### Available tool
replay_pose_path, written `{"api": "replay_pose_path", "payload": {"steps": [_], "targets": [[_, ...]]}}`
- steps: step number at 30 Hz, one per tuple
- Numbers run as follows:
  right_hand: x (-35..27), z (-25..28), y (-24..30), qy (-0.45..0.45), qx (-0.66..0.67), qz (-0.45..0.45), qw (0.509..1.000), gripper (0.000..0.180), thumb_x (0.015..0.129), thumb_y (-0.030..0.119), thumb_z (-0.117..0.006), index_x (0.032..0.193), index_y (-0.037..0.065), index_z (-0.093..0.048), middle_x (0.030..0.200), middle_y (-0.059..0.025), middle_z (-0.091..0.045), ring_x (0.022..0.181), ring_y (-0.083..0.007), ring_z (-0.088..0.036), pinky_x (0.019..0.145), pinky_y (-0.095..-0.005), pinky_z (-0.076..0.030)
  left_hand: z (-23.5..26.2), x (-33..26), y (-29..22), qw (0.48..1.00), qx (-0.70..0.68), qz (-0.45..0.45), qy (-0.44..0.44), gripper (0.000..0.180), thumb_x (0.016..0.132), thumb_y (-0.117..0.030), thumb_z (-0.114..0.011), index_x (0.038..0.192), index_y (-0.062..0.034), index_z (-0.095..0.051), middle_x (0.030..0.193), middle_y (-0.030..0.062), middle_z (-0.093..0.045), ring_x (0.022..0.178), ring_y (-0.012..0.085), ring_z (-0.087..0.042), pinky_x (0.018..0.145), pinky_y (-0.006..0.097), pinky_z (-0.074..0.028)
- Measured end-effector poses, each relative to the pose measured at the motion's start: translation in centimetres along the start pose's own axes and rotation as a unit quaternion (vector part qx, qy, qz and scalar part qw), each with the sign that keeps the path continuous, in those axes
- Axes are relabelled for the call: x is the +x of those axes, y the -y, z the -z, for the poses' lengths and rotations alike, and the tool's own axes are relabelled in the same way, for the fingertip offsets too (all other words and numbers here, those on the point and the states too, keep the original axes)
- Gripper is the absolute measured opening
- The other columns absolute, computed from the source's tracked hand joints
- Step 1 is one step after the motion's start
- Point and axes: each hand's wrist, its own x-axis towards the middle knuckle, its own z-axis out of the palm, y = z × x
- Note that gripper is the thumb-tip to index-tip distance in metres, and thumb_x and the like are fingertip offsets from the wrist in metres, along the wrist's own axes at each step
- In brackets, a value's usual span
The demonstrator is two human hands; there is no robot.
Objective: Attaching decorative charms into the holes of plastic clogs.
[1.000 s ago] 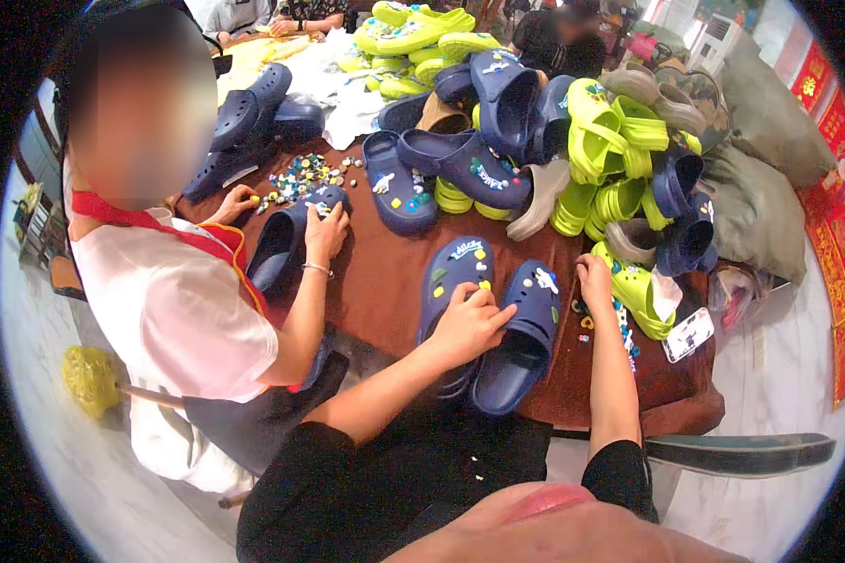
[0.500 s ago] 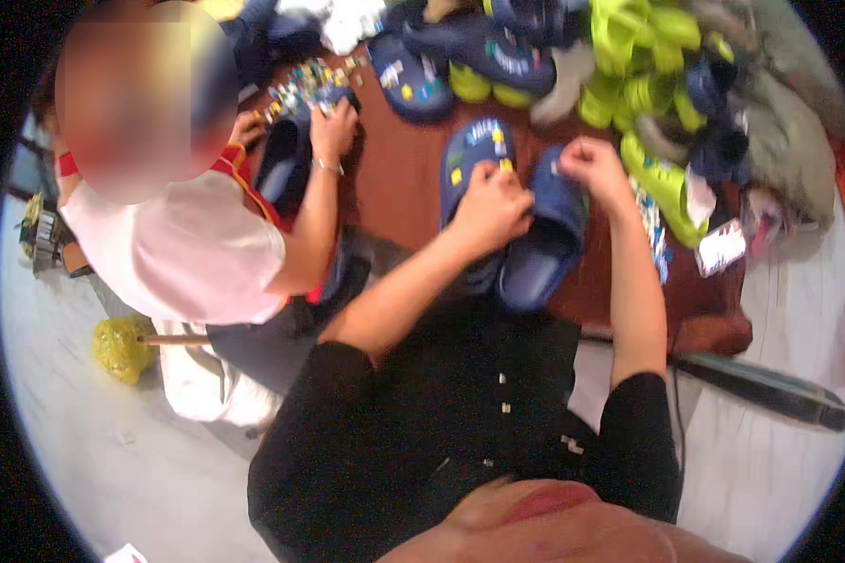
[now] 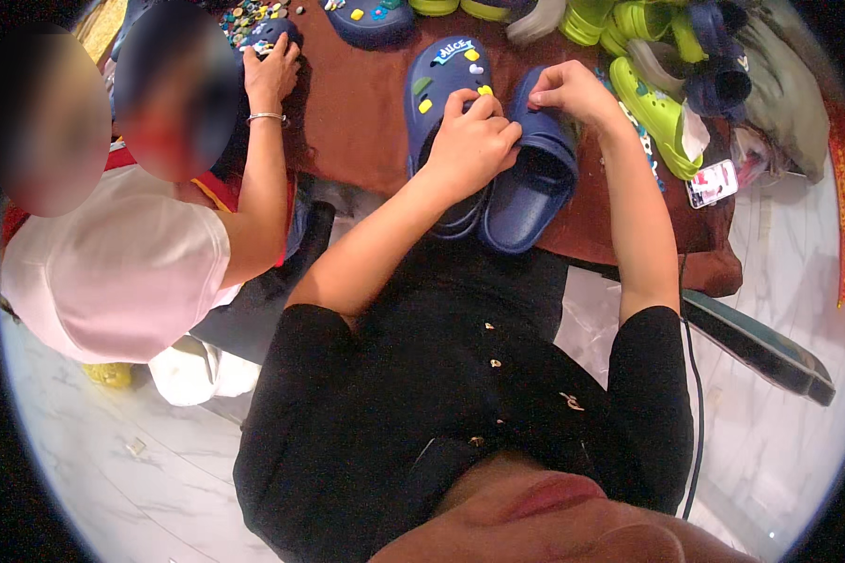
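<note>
Two navy clogs stand side by side at the table's near edge, toes pointing away from me. The left clog (image 3: 429, 80) carries a lettered charm and several yellow, green and pale charms on its upper. My left hand (image 3: 474, 141) is curled over this clog's inner side, beside the other clog; what its fingers grip is hidden. The right clog (image 3: 526, 208) shows its open foot bed and a mostly bare upper. Over its toe my right hand (image 3: 580, 94) is closed in a pinch, fingertips touching the upper. Anything between those fingertips is too small to make out.
A brown-covered table (image 3: 347, 122) holds a green clog (image 3: 650, 117), a phone (image 3: 714, 184), more clogs and loose charms (image 3: 253, 14). At left, a person in a pale top (image 3: 113, 263) reaches to another navy clog (image 3: 270, 38). A dark, long padded object (image 3: 760, 347) juts out at right.
The view has shifted, so the table sits higher in the picture. My hands stay at the same two clogs, with little visible change in their pose. The person at left now shows lower down.
</note>
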Motion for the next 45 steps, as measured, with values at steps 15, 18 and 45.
{"api": "replay_pose_path", "payload": {"steps": [15, 18, 45], "targets": [[2.2, 0.3, 4.2, 0.124, -0.278, -0.008, 0.952, 0.027, 0.061, 0.011, -0.08, 0.072, 0.001, -0.058, 0.068, -0.0105, -0.063, 0.066, -0.0232, -0.061, 0.06, -0.0375, -0.046, -0.1, 0.1, 0.1, 0.999, 0.028, 0.014, 0.016, 0.027, 0.064, -0.023, -0.073, 0.089, -0.0145, -0.069, 0.081, -0.0041, -0.067, 0.094, 0.0148, -0.056, 0.093, 0.042, -0.034], [2.5, -0.2, 4.5, 0.142, -0.358, 0.017, 0.923, 0.031, 0.059, 0.013, -0.082, 0.074, 0.0, -0.058, 0.072, -0.0127, -0.065, 0.069, -0.0285, -0.062, 0.061, -0.0397, -0.047, 0.0, 0.0, 0.0, 0.999, 0.029, 0.02, 0.02, 0.027, 0.063, -0.022, -0.073, 0.089, -0.0145, -0.069, 0.08, -0.0043, -0.067, 0.094, 0.0149, -0.056, 0.093, 0.042, -0.034], [-15.1, -2.1, -12.4, -0.583, 0.196, -0.082, 0.784, 0.019, 0.074, 0.01, -0.078, 0.072, 0.002, -0.061, 0.068, 0.0005, -0.056, 0.064, -0.0093, -0.048, 0.062, -0.0237, -0.039, 0.2, 0.2, 0.2, 0.999, 0.01, 0.029, 0.013, 0.024, 0.067, -0.022, -0.073, 0.089, -0.0125, -0.069, 0.081, -0.0007, -0.067, 0.094, 0.0176, -0.056, 0.092, 0.043, -0.034]]}}
